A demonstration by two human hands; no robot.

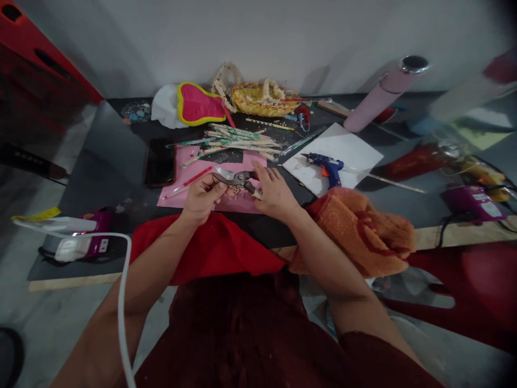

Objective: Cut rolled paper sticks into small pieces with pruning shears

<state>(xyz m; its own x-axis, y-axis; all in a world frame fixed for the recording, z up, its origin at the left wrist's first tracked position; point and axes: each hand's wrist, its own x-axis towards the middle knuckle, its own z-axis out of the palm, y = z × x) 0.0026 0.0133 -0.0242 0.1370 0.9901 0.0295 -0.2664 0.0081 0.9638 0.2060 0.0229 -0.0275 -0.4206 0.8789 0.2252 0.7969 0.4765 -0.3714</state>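
Note:
My right hand (278, 194) is closed around the handles of a pair of pruning shears (241, 178), whose blades point left and stand apart. My left hand (202, 198) pinches at the blade end; what its fingertips hold is too small to make out. Below the shears, small pale-brown pieces (236, 189) show between the hands. Both hands are over a pink sheet (172, 198) on the dark table. On the sheet, left of the shears, lies a red stick in a clear wrapper (197, 177). A loose pile of paper-wrapped sticks (238, 139) lies just beyond the hands.
A phone (160, 161) lies to the left. Rightward, a blue glue gun (329, 166) rests on a white board (355, 145). A wicker basket (258, 108) and pink bottle (383, 97) stand behind. Red cloth (218, 248) and an orange towel (359, 231) cover the front edge; a white cable (123, 291) hangs left.

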